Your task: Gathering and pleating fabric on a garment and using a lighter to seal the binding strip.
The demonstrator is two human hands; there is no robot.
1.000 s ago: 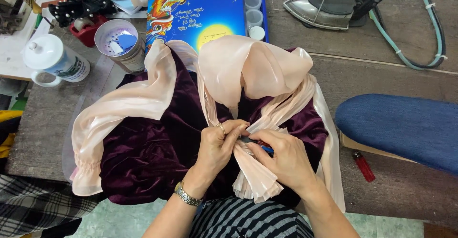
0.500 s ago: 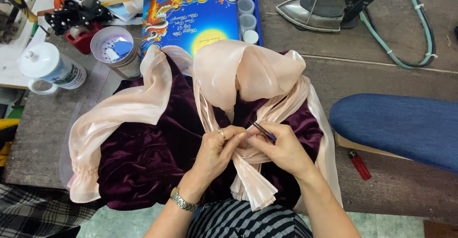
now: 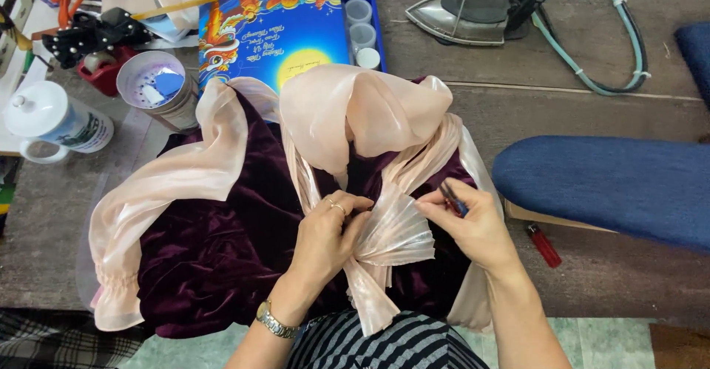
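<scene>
Peach pleated sash point(image 3: 396, 236) fans sideways across velvet garment point(image 3: 222, 251) | left hand point(image 3: 325, 236) pinches its gathered left end, nearer | right hand point(image 3: 473, 225) at its right edge grips small tool point(image 3: 452, 199)

A dress point(image 3: 214, 251) lies spread on the table point(image 3: 621, 280), nearest the person. Its pleated bow point(image 3: 396, 232) sits at the middle, between the left hand point(image 3: 329, 232) and the right hand point(image 3: 473, 221). Behind the dress lies a flat box point(image 3: 274, 32), with an iron point(image 3: 473, 7) to its right. A tin point(image 3: 159, 88) and a mug point(image 3: 52, 121) stand to the left. A padded board point(image 3: 606, 188) lies to the right.
</scene>
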